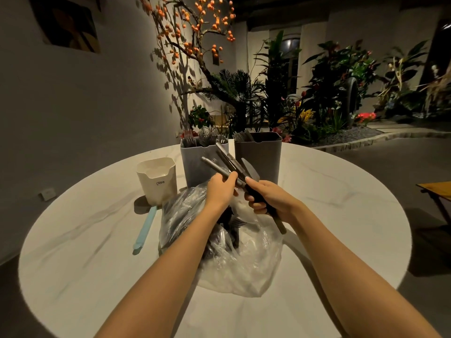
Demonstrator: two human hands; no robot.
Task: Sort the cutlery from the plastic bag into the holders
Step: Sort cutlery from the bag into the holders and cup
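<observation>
The plastic bag filled the middle of the round table, and both forearms crossed above it, so the near centre was blocked. Beyond the bag, three holders stood in a row on the far side: a cream holder at left, a blue-grey holder packed with cutlery, and a dark grey holder at right. Only a narrow gap parted the two grey ones, and held cutlery hung before it. A light blue utensil lay left of the bag. The right side of the tabletop lay bare, as did the near edge.
</observation>
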